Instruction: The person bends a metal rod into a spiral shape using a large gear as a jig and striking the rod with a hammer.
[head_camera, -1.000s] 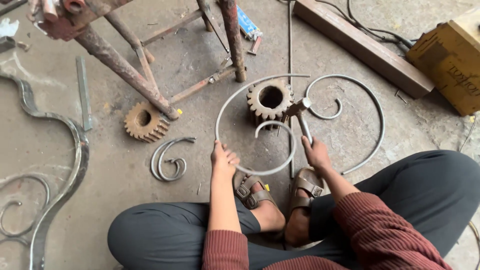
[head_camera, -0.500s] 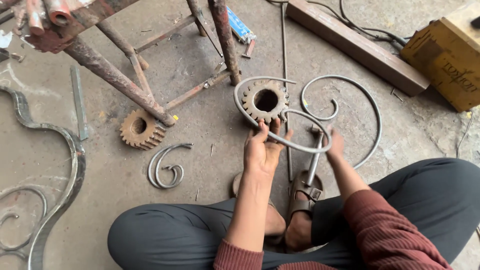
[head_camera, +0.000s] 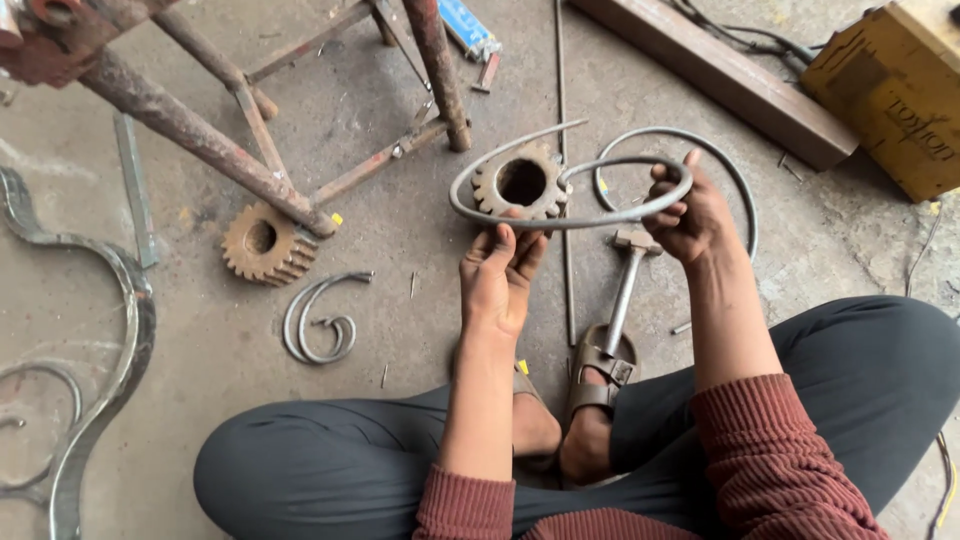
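I sit cross-legged on a concrete floor. Both hands hold up a bent steel scroll (head_camera: 470, 172), a curled round bar, tilted almost flat above the floor. My left hand (head_camera: 503, 275) supports its near edge from below with fingers spread under the bar. My right hand (head_camera: 690, 212) grips the right end of the curl. Under the scroll a rusty toothed gear (head_camera: 522, 183) rests on the floor. A hammer (head_camera: 626, 276) lies between my hands, its handle pointing toward my sandalled feet. A second curled bar (head_camera: 735, 195) lies on the floor behind my right hand.
A rusty metal stand (head_camera: 220, 140) with angled legs stands at the upper left. A second gear (head_camera: 262, 243) and a small scroll piece (head_camera: 320, 325) lie left of me. Flat wrought scrollwork (head_camera: 110, 340) lies at far left. A timber beam (head_camera: 720, 75) and a yellow box (head_camera: 895, 85) sit upper right.
The scroll lay flat on the floor around the gear a second ago. Both hands have since lifted and tilted it, the right hand moving up to grip its right curl.
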